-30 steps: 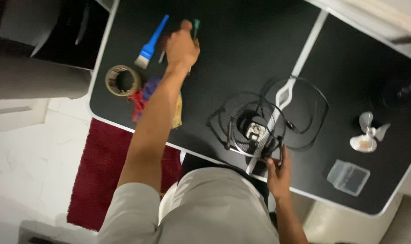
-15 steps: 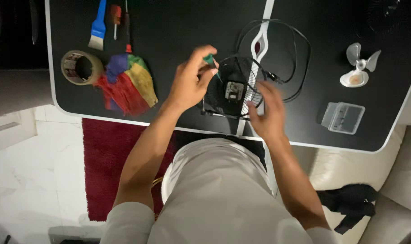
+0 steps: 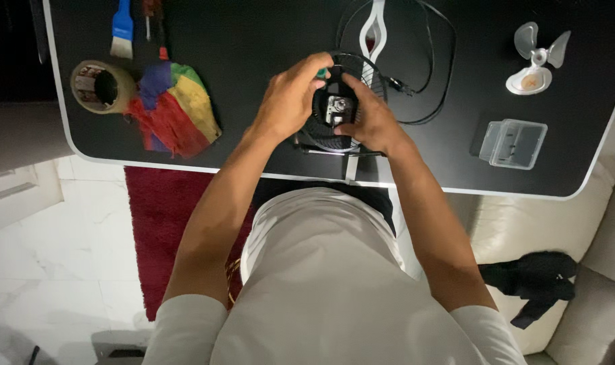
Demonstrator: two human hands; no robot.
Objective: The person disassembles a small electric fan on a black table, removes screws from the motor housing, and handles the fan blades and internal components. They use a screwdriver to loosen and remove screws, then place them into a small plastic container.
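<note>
Black tabletop (image 3: 253, 61) fills the upper view, and both hands are working over one spot close to its near edge, about midway along. Left hand (image 3: 290, 101) comes in with its fingers curled tight around a green-handled screwdriver (image 3: 320, 72), only the handle tip showing past the knuckles. Right hand (image 3: 371, 118) sits just beside it, fingers wrapped over the rim of the small black fan housing (image 3: 327, 132), thumb pressing near the metal motor block (image 3: 339, 108) at its centre. The housing rests on the table, its wire guard (image 3: 368, 67) arcing out behind the hands, with a black cable (image 3: 436, 81) looping off toward the far edge. A white strip (image 3: 375, 27) runs across the table from the far edge to the near one, passing under the fan.

Over by the left edge: a roll of tan tape (image 3: 101, 86), a crumpled cloth in red, yellow and blue (image 3: 175, 108) touching it, and a blue-handled brush (image 3: 122, 30) toward the far left corner. Toward the right edge, a pale three-blade fan propeller (image 3: 535, 59) lies well apart from the hands, with a clear plastic box (image 3: 513, 143) nearer the near edge.
</note>
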